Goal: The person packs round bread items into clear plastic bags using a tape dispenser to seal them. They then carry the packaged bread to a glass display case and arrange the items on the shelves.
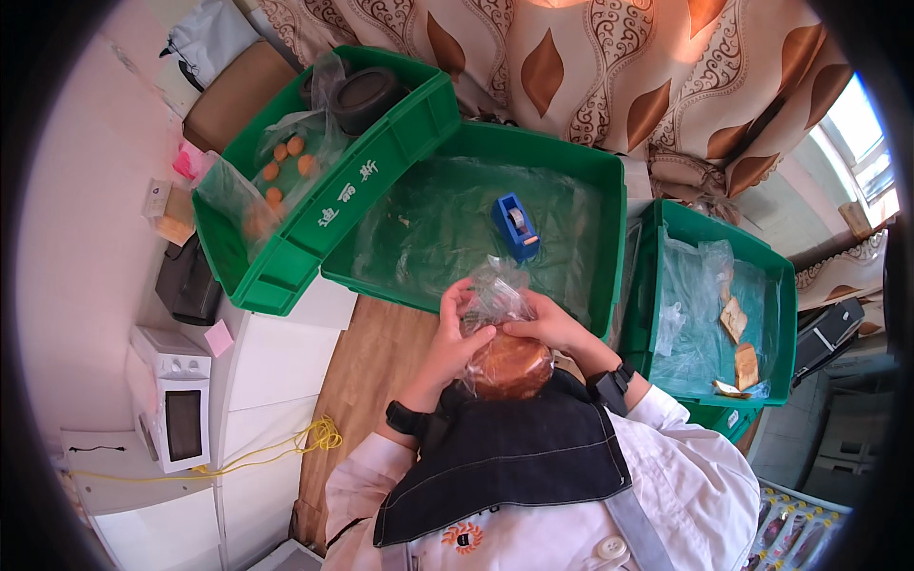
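Between my hands, close to my chest, is a round browned loaf of bread (pixel 513 365) inside a clear plastic bag (pixel 498 283). My left hand (pixel 457 332) grips the bag's gathered neck from the left, its thumb on the plastic just above the bread. From the right, my right hand (pixel 553 322) pinches the same neck, its thumb near the left one. The bag's loose top sticks up crumpled above the fingers. Beyond my hands, a blue tape dispenser (pixel 517 227) with a roll of tape lies in a wide green plastic crate (pixel 428 214) lined with clear film.
At left, a tilted green crate (pixel 264 275) holds small round orange-brown pieces (pixel 271 171) and dark round containers (pixel 365 98). Bread slices (pixel 746 365) lie in the right green crate (pixel 657 285). A white microwave (pixel 175 400) and yellow cable (pixel 321 432) are at lower left. Patterned curtains (pixel 543 71) hang behind.
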Demonstrator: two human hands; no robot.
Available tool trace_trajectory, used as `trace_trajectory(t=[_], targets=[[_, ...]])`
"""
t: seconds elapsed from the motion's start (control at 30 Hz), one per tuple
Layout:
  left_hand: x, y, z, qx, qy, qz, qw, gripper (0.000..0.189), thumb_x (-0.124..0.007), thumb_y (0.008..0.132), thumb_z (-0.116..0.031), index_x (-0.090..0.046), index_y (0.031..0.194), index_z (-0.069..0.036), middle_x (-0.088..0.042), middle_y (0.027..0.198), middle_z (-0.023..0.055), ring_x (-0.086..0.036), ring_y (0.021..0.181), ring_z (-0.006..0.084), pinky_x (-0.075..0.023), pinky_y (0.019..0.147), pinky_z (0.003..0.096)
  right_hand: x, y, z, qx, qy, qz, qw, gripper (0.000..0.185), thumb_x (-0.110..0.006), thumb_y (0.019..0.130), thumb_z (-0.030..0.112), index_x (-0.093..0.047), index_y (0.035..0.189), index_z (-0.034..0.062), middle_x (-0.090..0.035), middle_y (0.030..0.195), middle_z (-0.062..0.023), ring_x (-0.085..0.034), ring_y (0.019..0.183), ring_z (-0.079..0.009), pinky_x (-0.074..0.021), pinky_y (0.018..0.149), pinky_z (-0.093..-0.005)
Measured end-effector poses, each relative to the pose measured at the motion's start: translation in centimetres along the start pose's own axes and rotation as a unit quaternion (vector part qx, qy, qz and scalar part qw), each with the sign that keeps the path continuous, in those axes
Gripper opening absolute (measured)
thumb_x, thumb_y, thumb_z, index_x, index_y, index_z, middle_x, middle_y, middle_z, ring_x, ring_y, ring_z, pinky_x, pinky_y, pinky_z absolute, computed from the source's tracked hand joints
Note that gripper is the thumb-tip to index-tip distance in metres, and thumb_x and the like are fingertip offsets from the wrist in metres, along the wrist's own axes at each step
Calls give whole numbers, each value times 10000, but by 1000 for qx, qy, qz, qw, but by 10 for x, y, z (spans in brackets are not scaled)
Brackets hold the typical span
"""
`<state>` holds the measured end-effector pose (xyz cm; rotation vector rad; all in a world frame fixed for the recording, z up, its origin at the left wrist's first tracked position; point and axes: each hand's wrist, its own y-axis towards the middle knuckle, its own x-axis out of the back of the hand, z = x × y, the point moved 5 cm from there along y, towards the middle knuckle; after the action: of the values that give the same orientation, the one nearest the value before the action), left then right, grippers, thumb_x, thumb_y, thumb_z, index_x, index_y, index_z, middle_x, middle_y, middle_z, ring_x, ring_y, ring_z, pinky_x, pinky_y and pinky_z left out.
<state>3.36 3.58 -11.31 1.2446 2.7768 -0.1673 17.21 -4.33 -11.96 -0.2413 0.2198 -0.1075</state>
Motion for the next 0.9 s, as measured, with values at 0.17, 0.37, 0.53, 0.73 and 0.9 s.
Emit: trace_trajectory(t=[0.17, 0.37, 0.53, 0.73, 0.9], targets=[[7, 10, 13, -12, -27, -65, 997, 521, -683, 868, -179, -419, 1301, -57, -439, 1254, 95, -392, 1217, 197, -343, 1016, 341, 0, 7, 2, 28, -150, -53, 987, 565, -722, 791, 100, -461, 1275, -30, -599, 1121, -155, -587, 1045, -207, -464, 916, -338], [14, 16, 13, -53, 22, -163, 985, 269, -619, 929, -185, -551, 1147, -43, -501, 1197, 65, -465, 1066, 136, -400, 905, 286, -1, 8, -8, 160, -232, -56, 958, 690, -632, 876, 413, -378, 1340, -29, -518, 1196, -249, -526, 1097, -385, -370, 1002, -438], [6, 26, 2, -16, 49, -119, 992, 174, -596, 945, -178, -588, 1050, -39, -566, 1031, 29, -506, 926, 101, -417, 858, 251, -6, 0, 7, 167, -354, -37, 919, 600, -524, 933, 450, -456, 1299, -20, -571, 1071, -220, -540, 996, -397, -319, 1019, -468], [7, 29, 3, -101, 23, -172, 980, 75, -503, 973, -96, -483, 1023, -43, -594, 1035, 78, -540, 910, 149, -424, 884, 284, -1, 0, 18, 146, -355, -47, 922, 412, -462, 982, 321, -591, 1208, 2, -646, 896, -175, -605, 889, -332, -397, 960, -415], [8, 18, 8, -118, -163, -172, 964, 75, -309, 1033, -114, -311, 1101, -81, -564, 1180, 222, -531, 1172, 277, -374, 1032, 398, 12, -7, -5, 134, -103, -160, 973, 417, -324, 1052, 255, -547, 1296, 0, -661, 995, -80, -588, 938, -145, -461, 883, -282]])
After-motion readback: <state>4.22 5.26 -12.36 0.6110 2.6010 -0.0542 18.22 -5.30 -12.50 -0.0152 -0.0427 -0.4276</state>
